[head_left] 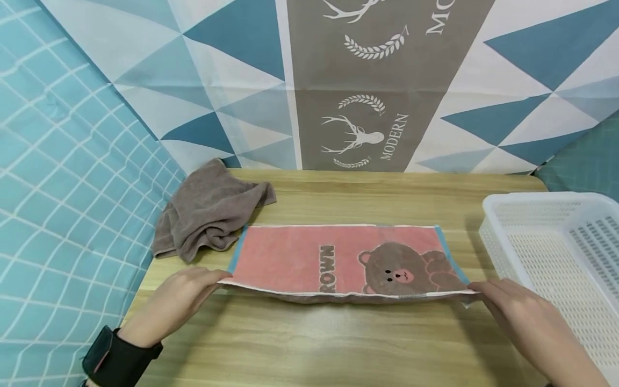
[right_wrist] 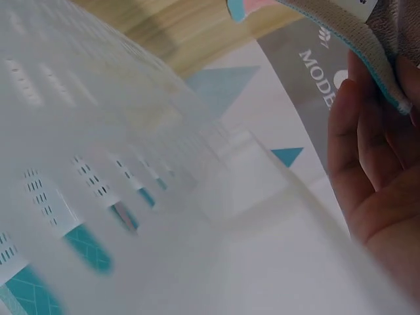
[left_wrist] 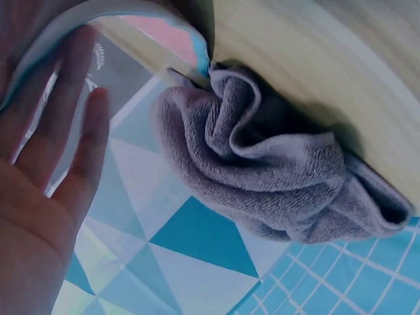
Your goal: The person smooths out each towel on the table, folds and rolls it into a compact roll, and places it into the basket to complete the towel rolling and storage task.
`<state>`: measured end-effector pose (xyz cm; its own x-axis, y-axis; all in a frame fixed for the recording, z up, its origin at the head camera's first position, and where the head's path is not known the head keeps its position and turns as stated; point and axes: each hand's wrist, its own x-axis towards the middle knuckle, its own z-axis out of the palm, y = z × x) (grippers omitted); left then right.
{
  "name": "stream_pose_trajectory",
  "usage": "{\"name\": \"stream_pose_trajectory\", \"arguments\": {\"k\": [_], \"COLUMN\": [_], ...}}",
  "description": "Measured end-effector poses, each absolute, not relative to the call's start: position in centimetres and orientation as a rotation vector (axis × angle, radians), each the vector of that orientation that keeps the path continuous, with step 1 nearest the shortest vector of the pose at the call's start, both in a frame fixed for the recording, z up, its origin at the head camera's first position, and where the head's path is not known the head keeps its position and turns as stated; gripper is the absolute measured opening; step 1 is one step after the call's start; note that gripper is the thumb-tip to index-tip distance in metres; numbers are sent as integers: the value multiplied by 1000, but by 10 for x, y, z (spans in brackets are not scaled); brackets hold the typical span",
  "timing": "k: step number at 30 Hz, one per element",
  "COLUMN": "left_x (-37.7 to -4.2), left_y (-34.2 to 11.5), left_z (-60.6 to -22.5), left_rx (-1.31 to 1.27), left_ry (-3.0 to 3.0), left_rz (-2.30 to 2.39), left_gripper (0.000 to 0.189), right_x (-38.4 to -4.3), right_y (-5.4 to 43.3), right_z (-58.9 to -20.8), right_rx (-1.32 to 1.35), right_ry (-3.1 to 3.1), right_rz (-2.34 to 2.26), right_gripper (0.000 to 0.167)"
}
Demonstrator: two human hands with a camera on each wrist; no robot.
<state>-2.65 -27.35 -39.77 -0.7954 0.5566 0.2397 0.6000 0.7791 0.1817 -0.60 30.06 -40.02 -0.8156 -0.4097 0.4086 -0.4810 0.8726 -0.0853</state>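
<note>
A pink towel (head_left: 285,255) with a brown bear, lettering and blue end bands lies across the wooden table in the head view. Its near edge is raised a little off the tabletop. My left hand (head_left: 181,295) pinches the near left corner, and my right hand (head_left: 527,317) pinches the near right corner. In the left wrist view the towel's pale edge runs over the fingers (left_wrist: 69,125). The right wrist view shows the towel's edge (right_wrist: 354,42) between the right thumb and fingers. The towel's underside is mostly hidden in the head view.
A crumpled grey-brown towel (head_left: 208,209) lies at the back left, beside the pink towel's far left corner. On the right stands a white perforated plastic basket (head_left: 512,258), close to my right hand. Patterned cloth (head_left: 232,80) hangs behind the table, and blue checked cloth (head_left: 63,188) borders its left.
</note>
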Motion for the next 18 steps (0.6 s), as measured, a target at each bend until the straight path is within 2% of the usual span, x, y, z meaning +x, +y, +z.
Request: {"name": "stream_pose_trajectory", "arguments": {"k": [3, 9, 11, 16, 18], "left_x": [-28, -32, -33, -33, -32], "left_y": [-275, -275, -276, -278, -279], "left_z": [-394, -394, -394, -392, -390], "left_rx": [-875, -838, -830, -830, -828], "left_ry": [-2796, -2838, -2840, -2818, -2816], "left_rz": [-359, -348, -346, -336, -331], "left_gripper": [18, 14, 14, 14, 14], "right_x": [-5, 8, 10, 12, 13], "right_y": [302, 307, 307, 306, 305], "right_z": [-401, -408, -408, -405, -401], "right_rx": [660, 621, 636, 751, 772], "right_ry": [-2666, -2698, -2703, -2697, -2702], "right_rz": [275, 342, 321, 237, 225], "right_gripper": [58, 31, 38, 68, 69]}}
